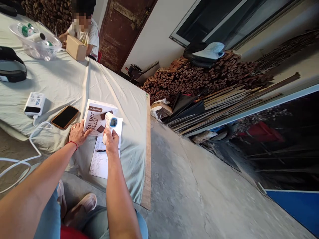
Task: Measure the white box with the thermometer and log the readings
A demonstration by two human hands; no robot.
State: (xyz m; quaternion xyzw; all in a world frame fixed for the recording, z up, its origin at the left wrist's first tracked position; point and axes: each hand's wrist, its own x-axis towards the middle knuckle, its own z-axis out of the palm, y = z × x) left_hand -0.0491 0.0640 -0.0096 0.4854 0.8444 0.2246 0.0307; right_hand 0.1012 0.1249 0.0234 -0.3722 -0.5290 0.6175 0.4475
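My right hand (112,141) is wrapped round the handle of a white infrared thermometer (109,121), its small blue-rimmed screen facing me. The thermometer is in front of the right part of a white box (91,121) printed "NutriMotion Su-per Meal". My left hand (79,133), a red string on its wrist, grips the lower left corner of that box, thumb over the printed face. Partly under the box and my right hand lies a sheet of paper (98,164) with handwritten rows. A black pen (101,150) rests across it, partly hidden by my right hand.
A phone (65,117) and a white power bank (35,103) with a cable lie left on the cloth-covered table (62,79). Farther back are a black headset-like device (12,68), a plastic basin (37,49) of bottles, and a person at a cardboard box (76,49). Firewood (171,76) is stacked beyond.
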